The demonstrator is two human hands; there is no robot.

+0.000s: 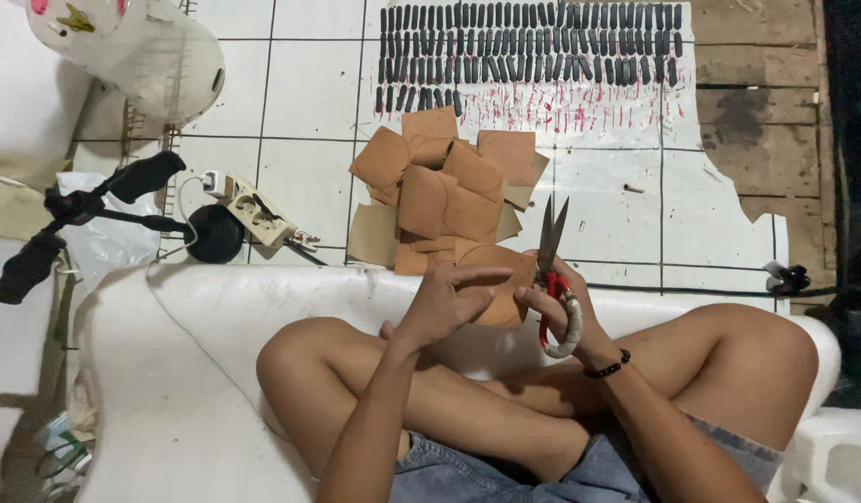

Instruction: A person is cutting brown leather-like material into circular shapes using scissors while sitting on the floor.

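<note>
A: Tan leather piece (496, 284) sits pinched in my left hand (446, 303), fingers curled over its top edge.
B: Scissors?
A: Right hand (563, 312) clenched through the red handles of the scissors (551, 270), blades slightly parted, pointing to 12 o'clock, just at 3 o'clock of the piece. Cut leather pile (444, 186) lies at 12 o'clock.

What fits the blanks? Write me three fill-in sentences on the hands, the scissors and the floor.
1. The right hand holds red-handled ____ with the blades pointing up.
2. The left hand holds a brown ____ piece.
3. Rows of small ____ cylinders lie beyond the pile of brown pieces.

Missing words: scissors; round; black
</note>
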